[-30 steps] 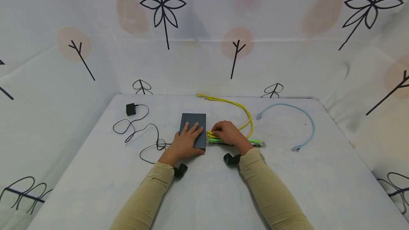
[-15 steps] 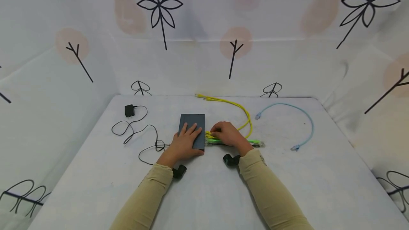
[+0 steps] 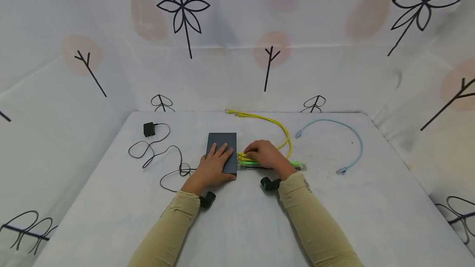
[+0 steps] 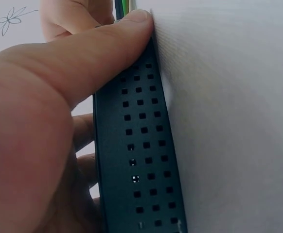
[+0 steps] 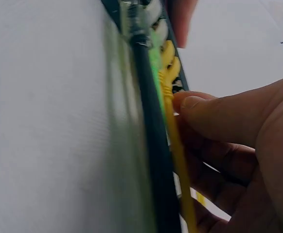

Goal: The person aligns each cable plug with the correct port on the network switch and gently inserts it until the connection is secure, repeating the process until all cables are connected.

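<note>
A dark network switch point(image 3: 222, 140) lies on the table in the head view, its ports facing right. My left hand point(image 3: 212, 168) holds it, fingers spread over the top. In the left wrist view, the thumb point(image 4: 102, 53) lies across the vented side. My right hand point(image 3: 265, 154) is beside the ports, pinching a yellow ethernet cable point(image 5: 173, 126) close to its plug; fingers partly hide the exact grip. The right wrist view shows yellow plugs point(image 5: 169, 58) at the ports, alongside a green cable point(image 5: 156, 63) and a dark cable point(image 5: 153, 126).
A black power adapter point(image 3: 149, 129) with a looped thin cord point(image 3: 172, 146) lies left of the switch. Yellow cable ends point(image 3: 237, 113) reach toward the table's back edge. A light blue ethernet cable point(image 3: 349, 126) curves at the right. Patterned cloth walls surround the table point(image 3: 237, 230).
The view has drifted slightly, shifting the scene a little leftward. Both hands keep nearly the same places, the left on the switch and the right at the yellow cable.
</note>
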The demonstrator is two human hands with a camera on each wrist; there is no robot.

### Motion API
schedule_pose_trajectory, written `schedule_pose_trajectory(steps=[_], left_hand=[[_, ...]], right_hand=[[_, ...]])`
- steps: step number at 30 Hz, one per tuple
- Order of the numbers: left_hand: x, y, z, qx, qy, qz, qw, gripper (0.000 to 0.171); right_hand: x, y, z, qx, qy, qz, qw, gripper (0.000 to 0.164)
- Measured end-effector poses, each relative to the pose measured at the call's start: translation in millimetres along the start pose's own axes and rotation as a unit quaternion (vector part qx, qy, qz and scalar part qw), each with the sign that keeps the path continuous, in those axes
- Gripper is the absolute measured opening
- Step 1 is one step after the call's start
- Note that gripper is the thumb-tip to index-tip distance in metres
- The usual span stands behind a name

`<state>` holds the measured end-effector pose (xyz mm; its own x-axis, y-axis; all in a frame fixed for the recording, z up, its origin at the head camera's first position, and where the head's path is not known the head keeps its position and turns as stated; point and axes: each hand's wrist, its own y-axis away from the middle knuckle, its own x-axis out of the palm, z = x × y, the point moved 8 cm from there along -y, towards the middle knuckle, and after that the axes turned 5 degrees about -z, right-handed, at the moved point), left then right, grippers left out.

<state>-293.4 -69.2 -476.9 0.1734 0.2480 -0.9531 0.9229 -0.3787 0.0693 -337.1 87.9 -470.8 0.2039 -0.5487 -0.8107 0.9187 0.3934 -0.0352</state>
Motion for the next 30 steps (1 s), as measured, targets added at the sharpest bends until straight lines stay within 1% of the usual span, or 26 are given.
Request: schedule_pose_trajectory(steps=[7, 12, 14, 21, 25, 30], left_hand=[[0.3, 0.2, 0.6, 0.007, -0.003, -0.005, 1.0000, 0.090], [-0.3, 0.7, 0.0, 0.011, -0.005, -0.007, 0.9999, 0.090], [-0.4, 1.0, -0.5, 0.012, -0.004, -0.007, 0.9999, 0.090], [-1.9, 2.5, -2.0, 0.015, -0.008, -0.007, 0.9998, 0.090], [-2.9, 3.4, -2.9, 0.018, -0.004, -0.010, 0.9998, 0.089], [-1.6, 3.1, -2.8, 0.021, -0.004, -0.013, 0.9997, 0.089]], right_hand=[[-10, 4, -1, 0.015, 0.002, -0.007, 1.000, 0.022], [-18, 10, -1, -0.001, -0.002, -0.014, 1.000, 0.022], [-22, 13, -3, 0.001, -0.006, -0.014, 1.000, 0.022], [-33, 21, -17, 0.045, -0.016, 0.000, 0.999, 0.022], [-40, 24, -24, 0.052, -0.005, 0.000, 0.999, 0.021], [-50, 30, -29, 0.058, -0.013, -0.004, 0.998, 0.021]])
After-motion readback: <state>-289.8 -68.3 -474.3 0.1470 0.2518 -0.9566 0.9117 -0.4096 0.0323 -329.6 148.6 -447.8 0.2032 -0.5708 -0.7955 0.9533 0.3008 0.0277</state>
